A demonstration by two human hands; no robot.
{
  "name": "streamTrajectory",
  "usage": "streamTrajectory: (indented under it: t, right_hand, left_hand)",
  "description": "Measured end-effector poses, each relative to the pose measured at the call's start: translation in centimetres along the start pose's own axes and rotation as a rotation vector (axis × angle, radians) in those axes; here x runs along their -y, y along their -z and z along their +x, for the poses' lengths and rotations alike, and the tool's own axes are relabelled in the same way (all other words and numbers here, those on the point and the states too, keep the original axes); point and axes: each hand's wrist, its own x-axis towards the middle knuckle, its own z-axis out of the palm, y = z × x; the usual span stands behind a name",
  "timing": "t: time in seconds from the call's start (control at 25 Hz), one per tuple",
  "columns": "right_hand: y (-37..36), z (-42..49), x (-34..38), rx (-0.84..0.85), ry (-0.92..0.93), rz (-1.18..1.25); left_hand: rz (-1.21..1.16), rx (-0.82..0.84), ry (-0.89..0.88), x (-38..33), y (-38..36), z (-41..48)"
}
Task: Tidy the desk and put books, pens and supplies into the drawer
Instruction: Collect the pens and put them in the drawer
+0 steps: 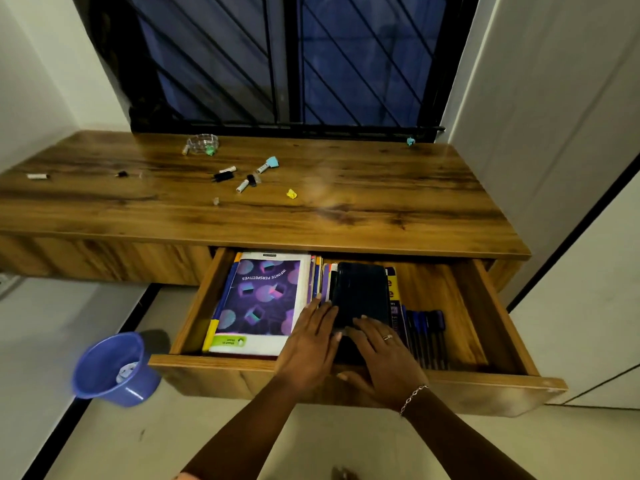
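Seating dark notebook [362,292] in drawer [195,306]
Left hand [308,344] and right hand [384,355] are pressing it flat, fingers straight; squaring it beside the pens [427,334] is advisable.

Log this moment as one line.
drawer: pulled out | left hand, right hand: flat, touching black book | pens: in drawer | desk: small items unstowed

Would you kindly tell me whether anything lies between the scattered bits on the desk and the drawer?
Nothing visible does: the desk in front of the bits is bare, and the drawer stands open, with free room right of the pens.
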Motion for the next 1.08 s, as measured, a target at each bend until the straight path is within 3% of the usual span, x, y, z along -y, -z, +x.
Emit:
streamTrajectory:
  t: [0.28,0.4,0.52,0.68,1.08]
  right_hand:
    - [-0.6,6.1,-3.1,-0.019,-0.004,-0.078]
    - [-0.6,9.1,-4.5,-0.035,-0.007,-0.097]
    - [-0.6,12.3,-5.9,-0.072,-0.005,-0.122]
    - [-0.8,15.6,-7.5,-0.15,0.011,-0.161]
    - [-1.3,21.3,-9.5,-0.412,0.114,-0.206]
  left_hand:
    - [-0.07,-0.026,-0.115,2.4,0.0,6.1]
    - [0.065,-0.059,-0.183,4.5,-0.3,8.7]
    - [0.157,-0.023,-0.139,6.2,-0.4,11.3]
    - [0.064,0.082,-0.06,6.8,0.2,15.1]
    - [0.162,-0.198,-0.225,9.4,-0.8,18.6]
